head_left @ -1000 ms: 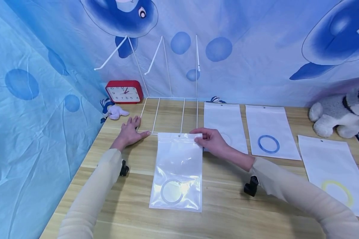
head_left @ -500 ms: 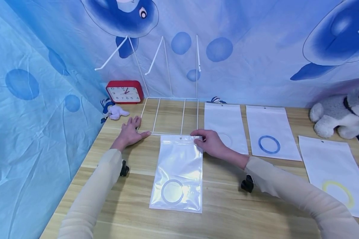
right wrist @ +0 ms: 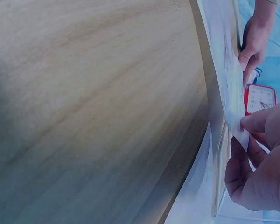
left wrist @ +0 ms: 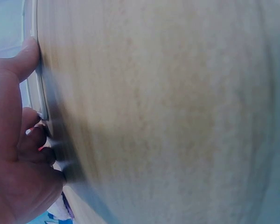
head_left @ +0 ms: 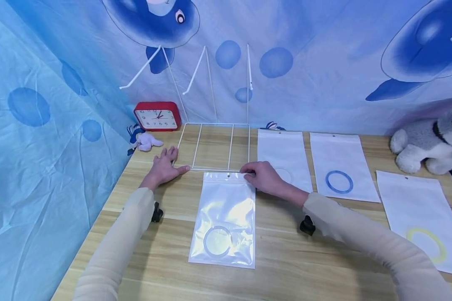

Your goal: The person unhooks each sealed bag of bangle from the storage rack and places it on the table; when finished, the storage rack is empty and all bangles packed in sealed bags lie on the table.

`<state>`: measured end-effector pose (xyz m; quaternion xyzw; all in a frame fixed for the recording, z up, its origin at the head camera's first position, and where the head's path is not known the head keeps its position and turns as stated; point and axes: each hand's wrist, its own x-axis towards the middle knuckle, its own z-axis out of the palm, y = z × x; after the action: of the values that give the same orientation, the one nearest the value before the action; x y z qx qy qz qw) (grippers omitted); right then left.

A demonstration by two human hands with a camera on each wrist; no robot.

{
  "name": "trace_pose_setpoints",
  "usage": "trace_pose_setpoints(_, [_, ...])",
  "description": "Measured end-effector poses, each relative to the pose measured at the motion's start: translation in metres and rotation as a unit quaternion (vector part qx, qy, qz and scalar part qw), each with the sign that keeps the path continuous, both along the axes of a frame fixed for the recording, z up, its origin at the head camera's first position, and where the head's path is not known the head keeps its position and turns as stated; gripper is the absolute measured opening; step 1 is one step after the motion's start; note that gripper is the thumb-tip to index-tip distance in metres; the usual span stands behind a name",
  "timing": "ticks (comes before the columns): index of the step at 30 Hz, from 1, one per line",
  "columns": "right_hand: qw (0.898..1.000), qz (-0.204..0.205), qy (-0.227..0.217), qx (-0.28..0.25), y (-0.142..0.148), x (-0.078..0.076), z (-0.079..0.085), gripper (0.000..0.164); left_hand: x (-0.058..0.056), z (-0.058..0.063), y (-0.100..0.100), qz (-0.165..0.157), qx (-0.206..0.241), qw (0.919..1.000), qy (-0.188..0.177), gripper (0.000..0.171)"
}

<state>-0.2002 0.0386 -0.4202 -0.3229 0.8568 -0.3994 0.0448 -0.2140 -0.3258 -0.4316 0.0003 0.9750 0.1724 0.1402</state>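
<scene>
My left hand [head_left: 162, 167] rests at the front left corner of a white wire rack [head_left: 197, 146], fingers spread and thumb along its front rod. Between thumb and fingers, my right hand [head_left: 265, 177] pinches the top right corner of a white zip bag [head_left: 226, 209]; the right wrist view shows the pinched corner [right wrist: 240, 135]. The bag has a clear, shiny front and a hole in its top strip. A pale ring [head_left: 217, 253] shows near its bottom. Its top edge lies just in front of the rack's front rod.
Right of the rack lie a bag with a pale ring [head_left: 282, 146], one with a blue ring [head_left: 342, 154] and one with a yellow ring [head_left: 410, 200]. Three angled hook arms rise at the rack's back. A red clock [head_left: 157, 117], small purple plush [head_left: 146, 142] and grey plush dog [head_left: 418, 146] stand around.
The bag's top edge has shifted slightly toward me and to the right, off the rack's front rod. My right forearm has swung a little left. My left hand has stayed put.
</scene>
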Motion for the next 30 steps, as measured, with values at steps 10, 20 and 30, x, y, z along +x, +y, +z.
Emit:
trace_pose_setpoints(10, [0.998,-0.013,0.026,0.062,-0.001,-0.003,-0.001,0.013,-0.004,0.000,0.005,-0.003,-0.005,1.0000,-0.001,0.102])
trace_pose_setpoints(20, [0.997,-0.038,0.065,0.011,0.023,-0.003,0.005,0.013,-0.009,0.000,0.011,-0.018,0.001,0.9998,-0.003,0.103])
trace_pose_setpoints(30, [0.992,-0.088,0.089,-0.013,0.105,0.008,0.029,0.014,0.002,0.008,-0.005,-0.025,-0.012,0.9996,-0.003,0.102])
